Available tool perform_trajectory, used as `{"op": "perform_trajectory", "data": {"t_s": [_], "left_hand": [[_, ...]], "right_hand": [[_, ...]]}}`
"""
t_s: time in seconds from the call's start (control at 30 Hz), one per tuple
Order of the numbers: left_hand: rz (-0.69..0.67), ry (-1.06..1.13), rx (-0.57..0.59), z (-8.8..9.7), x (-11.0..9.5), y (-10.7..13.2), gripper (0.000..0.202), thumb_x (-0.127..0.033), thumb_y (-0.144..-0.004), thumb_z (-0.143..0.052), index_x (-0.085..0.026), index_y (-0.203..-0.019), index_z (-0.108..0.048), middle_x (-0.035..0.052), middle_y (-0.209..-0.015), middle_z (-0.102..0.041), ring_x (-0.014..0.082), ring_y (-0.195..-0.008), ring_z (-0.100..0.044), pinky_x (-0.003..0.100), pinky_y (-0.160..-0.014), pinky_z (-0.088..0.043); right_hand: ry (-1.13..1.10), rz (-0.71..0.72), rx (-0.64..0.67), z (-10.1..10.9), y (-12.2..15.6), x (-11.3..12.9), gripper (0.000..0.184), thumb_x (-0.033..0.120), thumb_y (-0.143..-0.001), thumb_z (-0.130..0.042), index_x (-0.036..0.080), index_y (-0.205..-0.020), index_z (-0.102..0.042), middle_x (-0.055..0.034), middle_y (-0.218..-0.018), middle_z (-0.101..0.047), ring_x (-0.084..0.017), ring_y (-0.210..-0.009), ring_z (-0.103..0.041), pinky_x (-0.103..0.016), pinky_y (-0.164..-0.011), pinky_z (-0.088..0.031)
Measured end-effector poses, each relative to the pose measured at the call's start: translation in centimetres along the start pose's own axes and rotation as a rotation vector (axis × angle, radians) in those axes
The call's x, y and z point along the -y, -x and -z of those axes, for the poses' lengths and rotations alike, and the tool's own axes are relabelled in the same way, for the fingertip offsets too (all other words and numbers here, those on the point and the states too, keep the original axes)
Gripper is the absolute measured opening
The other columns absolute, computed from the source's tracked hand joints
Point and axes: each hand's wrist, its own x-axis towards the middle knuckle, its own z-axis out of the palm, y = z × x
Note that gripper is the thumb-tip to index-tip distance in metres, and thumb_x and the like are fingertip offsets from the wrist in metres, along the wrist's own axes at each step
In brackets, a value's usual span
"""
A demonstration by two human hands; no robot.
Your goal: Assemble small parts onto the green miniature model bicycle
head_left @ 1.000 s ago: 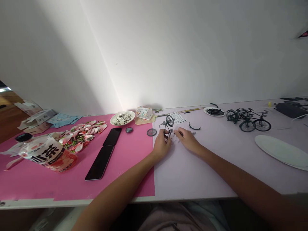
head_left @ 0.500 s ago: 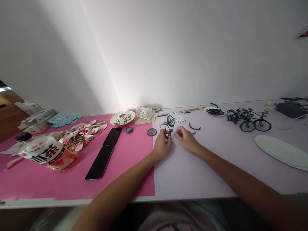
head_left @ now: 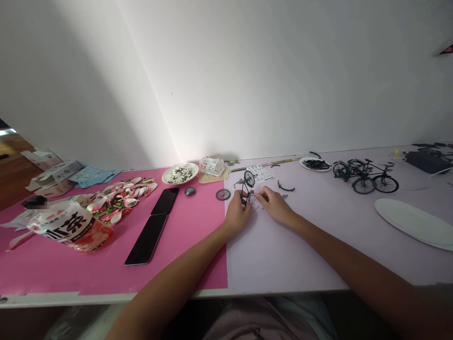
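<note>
A partly built model bicycle (head_left: pixel 245 187) stands upright near the middle of the desk (head_left: pixel 300 257), on the pale lilac side just right of the pink mat (head_left: pixel 106 269), with its one fitted wheel (head_left: pixel 249 178) raised at the top. The left hand (head_left: pixel 238 212) comes up from 7 o'clock and is closed around the lower frame, fingers curled about it. The right hand (head_left: pixel 275 205) lies at 4 o'clock with its fingertips drawn together against the model's side – whether they pinch a small piece I cannot tell, it is too fine to see. A loose wheel (head_left: pixel 222 194) lies flat at 9 o'clock, just beside the model on the edge of the mat. A printed sheet (head_left: pixel 261 173) sits at 1 o'clock, and a curved black strip (head_left: pixel 286 188) lies at 3 o'clock, beyond the right hand's knuckles. Further out at 2 o'clock a small plate (head_left: pixel 303 162) holds black parts, and finished bicycles (head_left: pixel 364 175) stand together at 3 o'clock, well apart from the hands. A large white plate (head_left: pixel 410 221) lies at 4 o'clock near the desk's right end. On the mat, a bowl (head_left: pixel 180 173) and a small patterned box (head_left: pixel 211 166) sit at 10 o'clock, two dark phones (head_left: pixel 146 239) lie end to end at 8 o'clock, and further left – near the far edge – a snack bag (head_left: pixel 71 227) lies beside a heap of pink wrappers (head_left: pixel 120 197)
</note>
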Motion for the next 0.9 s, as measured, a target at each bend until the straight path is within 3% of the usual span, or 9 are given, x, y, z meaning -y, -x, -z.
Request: {"op": "perform_trajectory", "data": {"t_s": [0.27, 0.5, 0.9], "left_hand": [[-0.010, -0.010, 0.002, -0.05, 0.17, -0.01, 0.022, -0.015, -0.088, -0.057, -0.021, -0.106, -0.045, 0.0024, -0.099, -0.061, 0.0122, -0.076, -0.058, 0.024, -0.063, -0.046], [-0.004, 0.000, 0.009, -0.06, 0.05, -0.08, 0.023, -0.014, -0.087, -0.058, -0.021, -0.105, -0.046, 0.0033, -0.100, -0.062, 0.0126, -0.077, -0.059, 0.024, -0.064, -0.047], [-0.003, 0.010, 0.010, -0.13, 0.57, -0.15, 0.023, -0.016, -0.087, -0.058, -0.021, -0.107, -0.047, 0.0025, -0.099, -0.062, 0.0119, -0.075, -0.058, 0.025, -0.064, -0.047]], "right_hand": [[0.023, -0.034, 0.019, -0.02, 0.10, 0.20, 0.036, 0.053, -0.097, -0.046, 0.025, -0.076, -0.044, 0.0004, -0.069, -0.062, -0.019, -0.063, -0.055, -0.030, -0.059, -0.036], [-0.020, -0.066, 0.026, -0.17, 0.15, 0.03, 0.023, 0.046, -0.094, -0.053, 0.025, -0.087, -0.052, -0.0024, -0.089, -0.073, -0.022, -0.080, -0.066, -0.031, -0.069, -0.043], [0.030, -0.017, 0.052, 0.11, 0.13, 0.32, 0.031, 0.051, -0.097, -0.047, 0.024, -0.081, -0.047, -0.0003, -0.074, -0.065, -0.018, -0.065, -0.056, -0.029, -0.061, -0.037]]}}
